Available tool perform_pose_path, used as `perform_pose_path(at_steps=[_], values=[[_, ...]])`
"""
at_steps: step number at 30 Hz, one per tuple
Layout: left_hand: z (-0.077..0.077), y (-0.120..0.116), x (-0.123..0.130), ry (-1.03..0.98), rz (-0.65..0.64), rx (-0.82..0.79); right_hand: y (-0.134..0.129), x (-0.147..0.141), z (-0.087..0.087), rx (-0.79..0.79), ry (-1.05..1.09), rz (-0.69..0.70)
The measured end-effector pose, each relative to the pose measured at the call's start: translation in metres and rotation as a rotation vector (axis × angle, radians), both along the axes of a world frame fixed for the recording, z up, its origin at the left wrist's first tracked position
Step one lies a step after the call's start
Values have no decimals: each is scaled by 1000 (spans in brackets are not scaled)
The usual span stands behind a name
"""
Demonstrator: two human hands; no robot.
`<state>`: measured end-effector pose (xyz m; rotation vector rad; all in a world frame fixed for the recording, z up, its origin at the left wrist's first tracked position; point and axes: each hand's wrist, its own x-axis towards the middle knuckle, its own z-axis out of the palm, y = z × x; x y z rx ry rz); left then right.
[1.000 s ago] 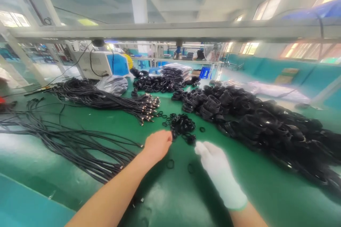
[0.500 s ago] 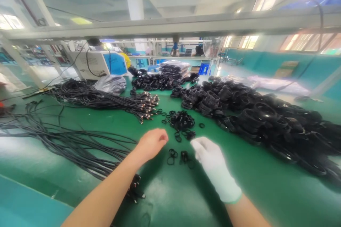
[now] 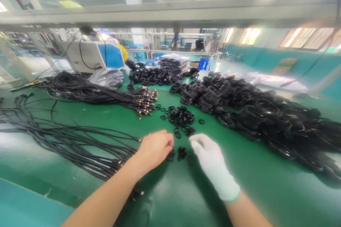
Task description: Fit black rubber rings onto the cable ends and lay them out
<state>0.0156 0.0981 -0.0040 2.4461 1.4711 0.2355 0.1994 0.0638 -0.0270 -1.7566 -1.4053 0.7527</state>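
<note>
"Black rings (image 3: 182, 116): where do they lie?"

"Most sit in a loose pile in the middle of the green surface (image 3: 165, 204), beyond both hands. A tight clump (image 3: 182, 153) of them is nearer, between the hands, and a single ring (image 3: 201, 121) lies apart, to the right of the pile."

"How is the left hand (image 3: 156, 147) placed?"

"Bare, palm down, its fingers curled in towards the thumb. The tips are just beside the clump, with a few dark loops (image 3: 170, 155) partly hidden under them. I cannot tell whether it pinches anything."

"And the right hand (image 3: 209, 150)?"

"It wears a white glove (image 3: 226, 181). The fingers are bent, with the thumb and forefinger tips close together, near a small dark bunch (image 3: 190, 131) at the pile's near edge. Whether they grip something, I cannot make out."

"What else is around?"

"On the left, a bundle of black cables (image 3: 106, 94) with metal-tipped ends (image 3: 147, 101) pointing at the pile, and looser cables (image 3: 71, 145) closer in. On the right, a long heap of black coils (image 3: 247, 113). Behind the bundle are a clear plastic bag (image 3: 108, 78) and a white and blue machine (image 3: 92, 56)."
</note>
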Motion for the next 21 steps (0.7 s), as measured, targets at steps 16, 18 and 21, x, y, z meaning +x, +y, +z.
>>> perform_pose_path(at_steps=[16, 18, 21], values=[[-21, 15, 11, -929, 155, -578, -4, -13, 5, -83, 276, 103], [-20, 18, 6, -954, 221, -550, -1, -13, 6, -122, 359, 55], [-18, 24, -4, -967, 268, -524, 2, -10, 2, -115, 478, -24]])
